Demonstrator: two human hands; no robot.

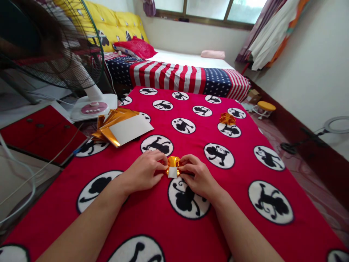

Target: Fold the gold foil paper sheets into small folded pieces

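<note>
Between my two hands, a small piece of folded gold foil paper [173, 162] rests on the red cloth [191, 145], with a pale square patch facing me. My left hand [147, 169] pinches its left side, fingers bent. On its right side, the fingers of my right hand [197, 174] are closed in a similar pinch. Farther off at the right lies another folded gold paper piece [227, 119]. A loose pile of gold and white sheets [128, 129] sits to the left, beyond my left hand.
A fan [94, 105] stands at the left beside a red cabinet [40, 127] with cables in front. Behind the cloth-covered table is a bed [174, 78] with a red pillow [136, 47]. At the right are a yellow stool [266, 106] and a ring-shaped stand [336, 124].
</note>
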